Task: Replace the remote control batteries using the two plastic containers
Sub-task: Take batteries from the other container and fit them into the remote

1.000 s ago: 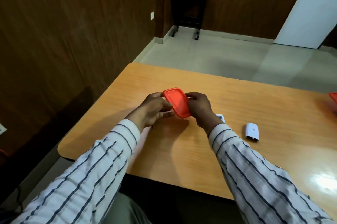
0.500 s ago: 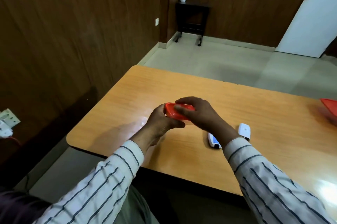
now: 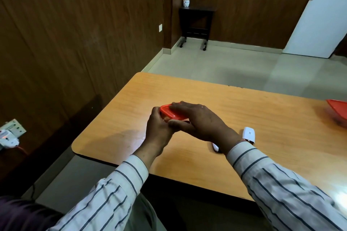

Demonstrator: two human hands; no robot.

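left hand: grip closed round orange-lidded container, from below | right hand: grip closed over its lid | container above desk | white remote piece right of container, on desk

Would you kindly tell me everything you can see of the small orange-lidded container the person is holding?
The small container has a glossy orange-red plastic lid with rounded corners and a raised rim. Its lid faces up, roughly level. The body below is mostly hidden by fingers, so its contents cannot be told. It is held above the near-left part of the wooden table, not resting on it. The left hand grips its left end from beneath; the right hand lies over the top, thumb against the near edge.
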